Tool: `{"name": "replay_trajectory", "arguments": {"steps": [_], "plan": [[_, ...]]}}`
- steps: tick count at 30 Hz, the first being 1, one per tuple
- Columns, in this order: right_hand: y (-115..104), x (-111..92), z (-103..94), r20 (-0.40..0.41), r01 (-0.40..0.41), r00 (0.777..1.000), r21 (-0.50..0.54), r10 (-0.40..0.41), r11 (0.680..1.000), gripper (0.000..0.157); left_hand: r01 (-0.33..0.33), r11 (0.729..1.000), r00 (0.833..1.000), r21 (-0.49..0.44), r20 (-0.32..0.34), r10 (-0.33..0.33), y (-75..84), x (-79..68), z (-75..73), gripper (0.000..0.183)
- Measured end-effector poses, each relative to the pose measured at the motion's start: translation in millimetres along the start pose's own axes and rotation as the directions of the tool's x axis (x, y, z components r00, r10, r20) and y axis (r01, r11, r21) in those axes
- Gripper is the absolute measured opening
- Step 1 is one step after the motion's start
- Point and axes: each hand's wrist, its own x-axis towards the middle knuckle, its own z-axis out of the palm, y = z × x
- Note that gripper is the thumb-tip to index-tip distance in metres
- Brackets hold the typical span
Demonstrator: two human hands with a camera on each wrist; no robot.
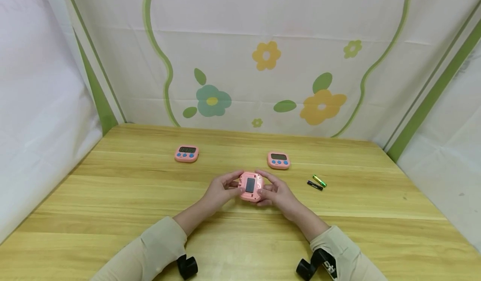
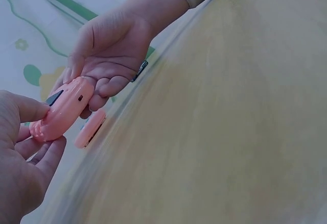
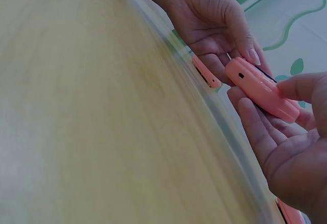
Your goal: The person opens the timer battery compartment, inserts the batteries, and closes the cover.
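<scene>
A pink digital timer is held between both hands over the middle of the table. A dark grey rectangle is on its upward face, and no blue buttons show there. My left hand pinches its left side, thumb on top and fingers beneath. On the other side my right hand grips it the same way. In the left wrist view a small dark slot shows in the edge of the timer. The right wrist view shows the timer tilted, clear of the tabletop.
Two more pink timers with blue buttons lie behind the hands, one timer at left and one timer at right. To the right lie a green battery and a black battery. A flowered cloth hangs behind the wooden table.
</scene>
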Motion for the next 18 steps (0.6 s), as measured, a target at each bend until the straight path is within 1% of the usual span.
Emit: {"name": "replay_trajectory", "arguments": {"steps": [5,10,15,18], "plan": [[0.4,0.0,-0.7,0.007,-0.018,1.000,0.021,0.018,1.000,0.056,-0.001,0.999,0.999,-0.039,0.038,0.002,-0.6,0.1,0.2,0.052],[-0.4,-0.9,-0.7,0.013,-0.025,1.000,0.033,0.024,0.999,0.056,0.018,0.996,0.996,-0.092,0.088,-0.010,0.0,-0.3,0.0,0.054],[-0.8,-1.4,-0.9,0.030,-0.030,0.999,0.039,0.029,0.999,0.056,0.074,0.990,0.987,-0.123,0.154,-0.054,2.3,-2.6,-0.2,0.057],[-0.2,-1.2,-1.5,0.026,-0.045,0.999,0.033,0.044,0.998,0.055,0.107,0.982,0.979,-0.156,0.188,-0.077,3.2,-3.5,-0.1,0.059]]}}
